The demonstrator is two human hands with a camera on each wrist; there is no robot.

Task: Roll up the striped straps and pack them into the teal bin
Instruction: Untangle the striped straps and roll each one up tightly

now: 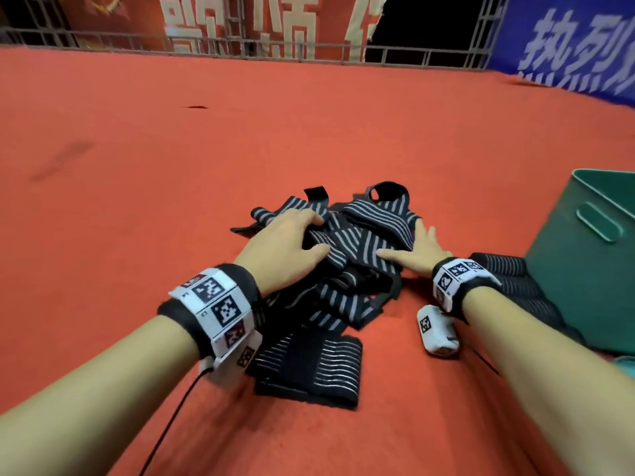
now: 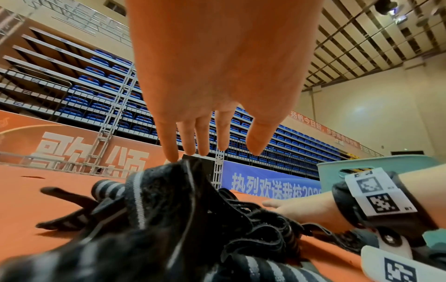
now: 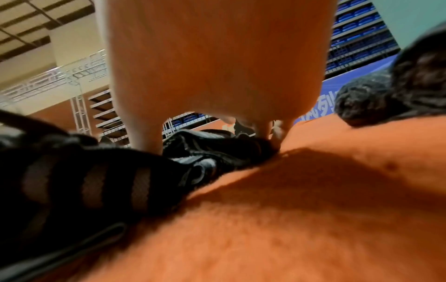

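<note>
A tangled pile of black straps with grey stripes [image 1: 360,242] lies on the red carpet. My left hand [image 1: 309,235] rests on the pile's left top; in the left wrist view its fingers [image 2: 207,141] reach out straight, tips touching the straps [image 2: 169,200]. My right hand [image 1: 409,243] lies flat with spread fingers on the pile's right side, thumb pointing left. The right wrist view shows this hand [image 3: 217,76] pressing down into the straps [image 3: 96,181]. The teal bin [image 1: 584,255] stands to the right; its inside is hidden.
Rolled striped straps [image 1: 508,280] lie against the bin's near-left side. A flat folded strap [image 1: 309,369] sits in front of the pile under my left wrist. Red carpet [image 1: 171,166] stretches far ahead to a metal railing [image 1: 240,53] with banners.
</note>
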